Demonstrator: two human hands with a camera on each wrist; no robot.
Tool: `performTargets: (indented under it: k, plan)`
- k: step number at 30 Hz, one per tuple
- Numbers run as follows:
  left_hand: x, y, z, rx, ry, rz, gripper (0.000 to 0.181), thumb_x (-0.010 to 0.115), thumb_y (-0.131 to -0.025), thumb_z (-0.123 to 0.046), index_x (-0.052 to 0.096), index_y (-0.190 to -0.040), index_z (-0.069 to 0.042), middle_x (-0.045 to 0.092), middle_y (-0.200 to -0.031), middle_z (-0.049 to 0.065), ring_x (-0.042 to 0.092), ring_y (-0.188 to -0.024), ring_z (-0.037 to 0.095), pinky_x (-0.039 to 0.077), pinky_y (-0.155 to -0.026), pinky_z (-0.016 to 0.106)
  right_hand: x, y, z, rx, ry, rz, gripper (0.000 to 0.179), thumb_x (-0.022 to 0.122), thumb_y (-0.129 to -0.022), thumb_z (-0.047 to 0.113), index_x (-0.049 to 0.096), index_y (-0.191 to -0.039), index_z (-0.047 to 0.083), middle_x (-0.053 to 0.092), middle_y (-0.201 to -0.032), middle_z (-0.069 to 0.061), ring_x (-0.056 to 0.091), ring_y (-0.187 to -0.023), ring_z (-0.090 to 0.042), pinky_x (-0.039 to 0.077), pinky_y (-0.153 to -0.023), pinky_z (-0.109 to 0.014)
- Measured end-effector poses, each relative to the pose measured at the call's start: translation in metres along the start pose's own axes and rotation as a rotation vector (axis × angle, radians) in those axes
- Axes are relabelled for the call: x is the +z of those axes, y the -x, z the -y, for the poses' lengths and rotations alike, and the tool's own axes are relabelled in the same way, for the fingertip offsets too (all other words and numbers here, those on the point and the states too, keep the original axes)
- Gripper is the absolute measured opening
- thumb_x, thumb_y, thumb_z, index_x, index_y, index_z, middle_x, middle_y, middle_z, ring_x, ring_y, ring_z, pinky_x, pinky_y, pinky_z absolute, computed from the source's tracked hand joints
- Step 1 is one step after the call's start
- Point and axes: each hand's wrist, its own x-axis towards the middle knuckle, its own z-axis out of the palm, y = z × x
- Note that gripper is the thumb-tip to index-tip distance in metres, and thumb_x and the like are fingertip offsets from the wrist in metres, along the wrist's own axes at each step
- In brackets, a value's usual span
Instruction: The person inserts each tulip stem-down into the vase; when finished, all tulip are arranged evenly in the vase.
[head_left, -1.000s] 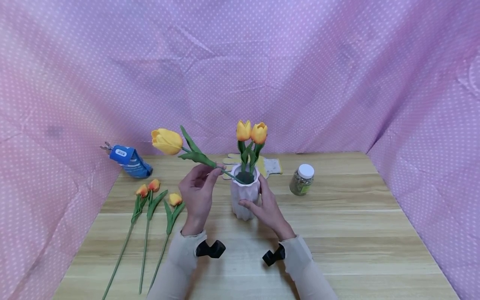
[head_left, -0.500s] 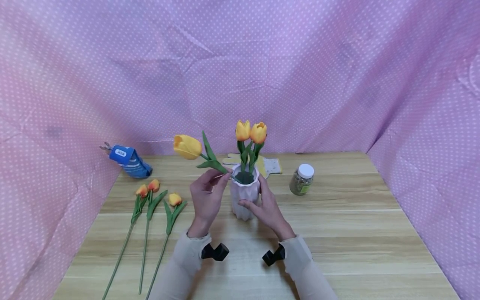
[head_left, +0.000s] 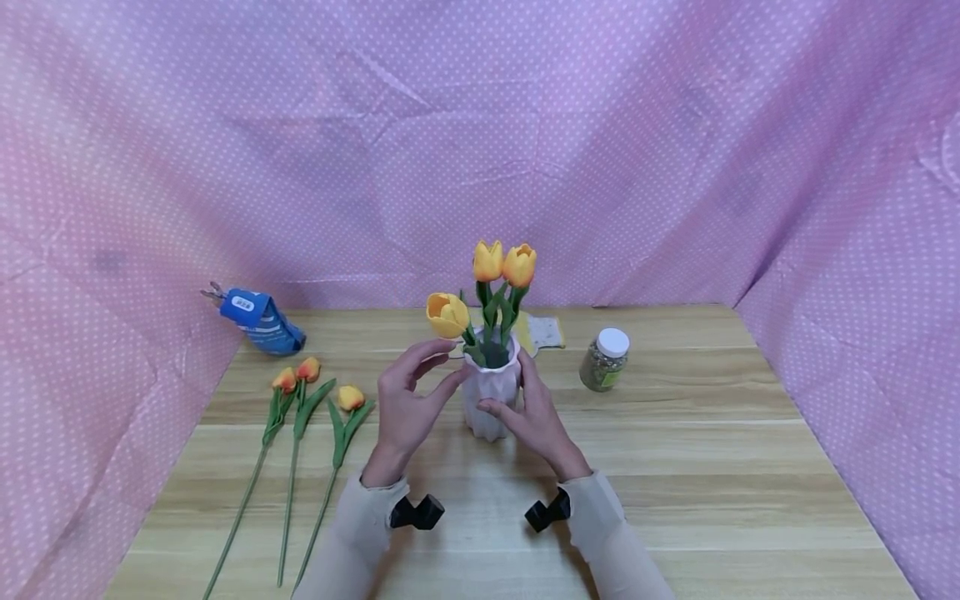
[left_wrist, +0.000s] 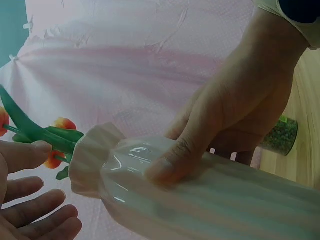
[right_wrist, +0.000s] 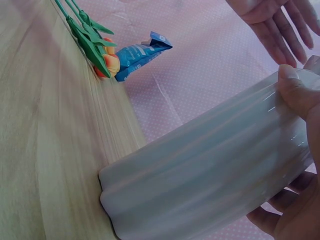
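Note:
A white fluted vase (head_left: 487,398) stands upright on the wooden table. Two orange-yellow tulips (head_left: 503,265) rise from its mouth, and a yellow tulip (head_left: 447,317) leans left over the rim with its stem inside. My right hand (head_left: 536,417) grips the vase from the right, its thumb across the front, as the right wrist view also shows around the vase wall (right_wrist: 210,160). Beside the rim on the left is my left hand (head_left: 412,396), fingers loosely bent and holding nothing. In the left wrist view its fingers (left_wrist: 42,212) are spread apart near a green leaf (left_wrist: 32,127).
Several tulips (head_left: 296,417) with long stems lie on the table at the left. Behind them is a blue packet (head_left: 262,321) with a metal tool tip sticking out. A white-lidded jar (head_left: 604,362) stands right of the vase. A glove (head_left: 546,332) lies behind it.
The yellow tulip has moved right and tipped more upright, its stem going down into the vase. My left hand has let go of it. The right hand has stayed on the vase.

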Motion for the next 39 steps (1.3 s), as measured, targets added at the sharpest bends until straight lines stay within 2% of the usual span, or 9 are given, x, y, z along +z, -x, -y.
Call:
performTargets:
  k: [2, 6, 8, 15, 22, 28, 30, 35, 39]
  plan:
    - [-0.001, 0.001, 0.002, 0.009, 0.004, -0.005, 0.035, 0.079, -0.078, 0.008, 0.069, -0.112, 0.006, 0.073, -0.111, 0.022, 0.071, -0.103, 0.023, 0.06, -0.095, 0.028, 0.0, 0.0, 0.0, 0.001, -0.003, -0.001, 0.095, 0.079, -0.087, 0.026, 0.017, -0.159, 0.029, 0.038, -0.16, -0.008, 0.042, -0.146, -0.032, 0.037, -0.119, -0.06]
    - [-0.002, 0.0, 0.0, 0.03, 0.023, -0.025, 0.032, 0.077, -0.079, 0.01, 0.068, -0.111, 0.009, 0.072, -0.109, 0.025, 0.067, -0.102, 0.002, 0.059, -0.095, 0.023, 0.0, 0.0, 0.0, 0.003, -0.009, 0.001, 0.094, 0.079, -0.087, 0.027, 0.017, -0.158, 0.029, 0.038, -0.16, -0.007, 0.041, -0.146, -0.032, 0.036, -0.119, -0.06]
    - [-0.001, -0.002, -0.002, 0.029, 0.023, -0.035, 0.033, 0.078, -0.079, 0.009, 0.068, -0.111, 0.009, 0.072, -0.109, 0.025, 0.066, -0.103, -0.001, 0.058, -0.096, 0.023, 0.0, 0.0, 0.0, 0.003, -0.009, 0.003, 0.094, 0.079, -0.087, 0.027, 0.017, -0.158, 0.029, 0.038, -0.16, -0.008, 0.041, -0.146, -0.032, 0.036, -0.119, -0.06]
    - [0.005, -0.007, -0.003, 0.017, 0.007, -0.027, 0.038, 0.079, -0.078, 0.008, 0.068, -0.114, 0.008, 0.072, -0.112, 0.024, 0.07, -0.103, 0.018, 0.059, -0.096, 0.029, 0.001, 0.0, 0.0, -0.007, -0.002, 0.0, 0.094, 0.079, -0.087, 0.025, 0.017, -0.159, 0.026, 0.039, -0.16, -0.009, 0.042, -0.146, -0.033, 0.037, -0.119, -0.059]
    - [0.008, -0.008, -0.002, -0.014, -0.002, -0.04, 0.036, 0.08, -0.078, 0.007, 0.069, -0.112, 0.008, 0.073, -0.112, 0.023, 0.07, -0.102, 0.012, 0.06, -0.095, 0.033, 0.001, 0.0, -0.001, -0.005, 0.006, -0.001, 0.095, 0.079, -0.087, 0.027, 0.017, -0.159, 0.026, 0.038, -0.16, -0.009, 0.042, -0.146, -0.033, 0.037, -0.119, -0.059]
    - [0.01, -0.012, 0.0, -0.019, -0.009, -0.048, 0.034, 0.079, -0.079, 0.005, 0.069, -0.111, 0.007, 0.073, -0.111, 0.022, 0.071, -0.1, 0.03, 0.061, -0.094, 0.038, 0.0, 0.0, 0.0, -0.005, 0.012, -0.002, 0.095, 0.079, -0.087, 0.027, 0.017, -0.159, 0.027, 0.039, -0.159, -0.009, 0.043, -0.145, -0.033, 0.038, -0.118, -0.059]
    - [0.01, -0.012, 0.001, -0.019, -0.014, -0.052, 0.032, 0.08, -0.08, 0.004, 0.07, -0.11, 0.006, 0.074, -0.109, 0.021, 0.071, -0.099, 0.032, 0.061, -0.092, 0.039, 0.0, 0.0, 0.001, -0.004, 0.013, -0.002, 0.095, 0.079, -0.087, 0.027, 0.016, -0.159, 0.027, 0.039, -0.16, -0.01, 0.043, -0.145, -0.033, 0.038, -0.118, -0.059]
    - [0.004, -0.008, 0.005, -0.03, -0.024, -0.054, 0.028, 0.08, -0.08, 0.001, 0.071, -0.107, 0.005, 0.074, -0.105, 0.021, 0.071, -0.097, 0.024, 0.062, -0.091, 0.037, 0.0, 0.0, 0.002, 0.008, 0.007, -0.003, 0.096, 0.079, -0.087, 0.028, 0.016, -0.159, 0.028, 0.037, -0.161, -0.008, 0.041, -0.147, -0.032, 0.036, -0.119, -0.06]
    - [-0.008, -0.002, 0.011, -0.048, -0.029, -0.061, 0.028, 0.079, -0.08, 0.003, 0.07, -0.107, 0.006, 0.073, -0.105, 0.022, 0.07, -0.098, 0.014, 0.061, -0.092, 0.031, 0.0, 0.0, 0.002, 0.008, 0.0, 0.0, 0.095, 0.079, -0.087, 0.027, 0.017, -0.159, 0.029, 0.036, -0.161, -0.007, 0.039, -0.148, -0.032, 0.034, -0.12, -0.06]
